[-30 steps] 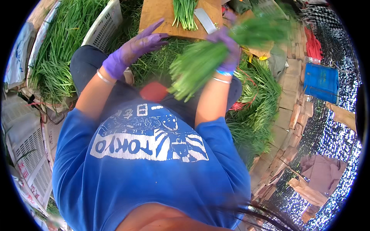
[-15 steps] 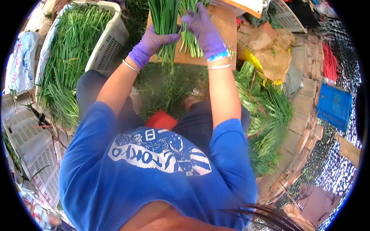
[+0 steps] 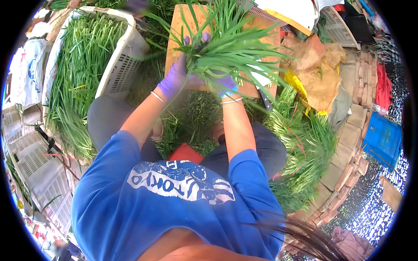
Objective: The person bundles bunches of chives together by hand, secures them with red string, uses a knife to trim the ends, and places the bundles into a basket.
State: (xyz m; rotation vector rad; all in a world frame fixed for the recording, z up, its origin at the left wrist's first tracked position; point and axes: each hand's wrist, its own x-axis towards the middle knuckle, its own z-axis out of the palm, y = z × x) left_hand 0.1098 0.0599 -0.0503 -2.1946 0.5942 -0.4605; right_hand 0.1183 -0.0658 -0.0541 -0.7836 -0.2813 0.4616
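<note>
Two purple-gloved hands, left [image 3: 176, 78] and right [image 3: 226, 82], share one bunch of long green chives [image 3: 230, 45]. One wooden cutting board [image 3: 183, 26], one steel-bladed knife [image 3: 261, 87], one white plastic slotted basket [image 3: 119, 65], one blue plastic crate [image 3: 383, 139].

Right hand [image 3: 226, 82] largely hidden behind the bunch of green chives [image 3: 230, 48]. Knife [image 3: 263, 93] blade partly covered by leaves. Wooden board [image 3: 176, 39] cut by the top edge.
</note>
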